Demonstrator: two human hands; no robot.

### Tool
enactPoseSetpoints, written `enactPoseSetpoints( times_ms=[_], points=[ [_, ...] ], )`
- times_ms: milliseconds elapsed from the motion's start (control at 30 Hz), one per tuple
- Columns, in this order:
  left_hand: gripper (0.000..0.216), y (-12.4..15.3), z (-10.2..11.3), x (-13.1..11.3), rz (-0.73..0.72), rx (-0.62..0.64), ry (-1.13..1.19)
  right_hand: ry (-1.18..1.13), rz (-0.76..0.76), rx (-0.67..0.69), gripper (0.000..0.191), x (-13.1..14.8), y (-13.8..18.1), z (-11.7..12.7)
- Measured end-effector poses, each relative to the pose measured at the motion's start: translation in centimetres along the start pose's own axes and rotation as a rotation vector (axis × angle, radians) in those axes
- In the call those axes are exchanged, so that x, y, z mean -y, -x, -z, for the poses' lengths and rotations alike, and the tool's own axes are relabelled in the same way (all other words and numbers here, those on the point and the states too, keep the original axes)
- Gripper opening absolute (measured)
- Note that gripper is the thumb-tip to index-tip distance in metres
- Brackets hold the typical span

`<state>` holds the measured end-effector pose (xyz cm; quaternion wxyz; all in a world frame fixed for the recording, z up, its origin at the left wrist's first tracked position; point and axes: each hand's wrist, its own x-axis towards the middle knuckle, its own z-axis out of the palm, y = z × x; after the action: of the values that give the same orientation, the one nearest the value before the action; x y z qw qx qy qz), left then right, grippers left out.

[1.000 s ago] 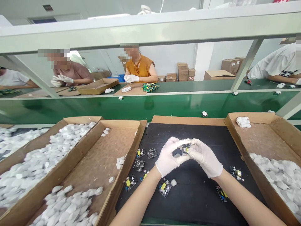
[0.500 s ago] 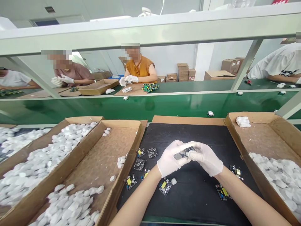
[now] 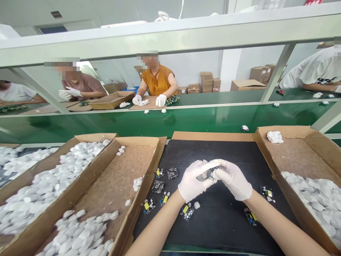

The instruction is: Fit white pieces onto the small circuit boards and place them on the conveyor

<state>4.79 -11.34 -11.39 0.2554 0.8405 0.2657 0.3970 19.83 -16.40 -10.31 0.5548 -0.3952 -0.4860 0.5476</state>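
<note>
From my remote post I see a green conveyor belt (image 3: 186, 121) beyond a black mat (image 3: 210, 231). Cardboard trays (image 3: 117, 177) of white rounded pieces (image 3: 77, 231) flank the mat, 2 at left, 1 at right. Above the mat's middle, my gloved left hand (image 3: 194, 180) and gloved right hand (image 3: 235, 179) grip 1 small circuit board (image 3: 211, 173) between their fingers, partly hidden. Around them, 8 loose boards (image 3: 188, 211) lie on the mat.
</note>
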Motion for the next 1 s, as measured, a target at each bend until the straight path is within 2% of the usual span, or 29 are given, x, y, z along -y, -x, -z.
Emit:
enactPoseSetpoints(
  times_ms=[200, 333, 400, 467, 567, 633, 733, 833, 933, 1000],
  points=[
    [0.038, 0.2, -0.2, 0.2, -0.009, -0.045, 0.039, 0.064, -0.028, 0.021, 0.023, 1.0, -0.1, -0.1],
    [0.035, 0.3, -0.5, 0.6, -0.110, -0.104, -0.087, 0.216, -0.019, 0.033, 0.024, 1.1, -0.2, -0.1],
    [0.034, 0.2, -0.5, 0.6, -0.155, -0.102, -0.147, 0.298, -0.032, 0.017, 0.031, 1.0, -0.2, 0.1],
    [0.035, 0.2, -0.5, 0.5, -0.164, -0.075, -0.165, 0.284, -0.041, 0.050, 0.032, 0.9, -0.2, 0.4],
    [0.037, 0.1, -0.4, 0.2, -0.165, -0.036, -0.159, 0.215, -0.034, 0.112, 0.022, 1.1, -0.3, 0.5],
    [0.036, 0.1, -0.4, 0.0, -0.172, -0.021, -0.163, 0.198, -0.041, 0.098, 0.016, 1.2, -0.3, 0.5],
    [0.033, 0.0, -0.4, -0.1, -0.170, 0.000, -0.182, 0.160, -0.081, 0.040, 0.019, 1.2, -0.4, 0.4],
    [0.032, -0.1, -0.4, -0.1, -0.187, -0.038, -0.155, 0.144, -0.079, 0.033, 0.023, 1.1, -0.4, 0.3],
    [0.032, -0.1, -0.4, -0.1, -0.226, -0.082, -0.145, 0.102, -0.054, 0.134, 0.024, 1.0, -0.4, 0.4],
    [0.033, 0.0, -0.4, 0.0, -0.239, -0.072, -0.175, 0.088, -0.046, 0.155, 0.023, 1.0, -0.4, 0.4]
  ],
)
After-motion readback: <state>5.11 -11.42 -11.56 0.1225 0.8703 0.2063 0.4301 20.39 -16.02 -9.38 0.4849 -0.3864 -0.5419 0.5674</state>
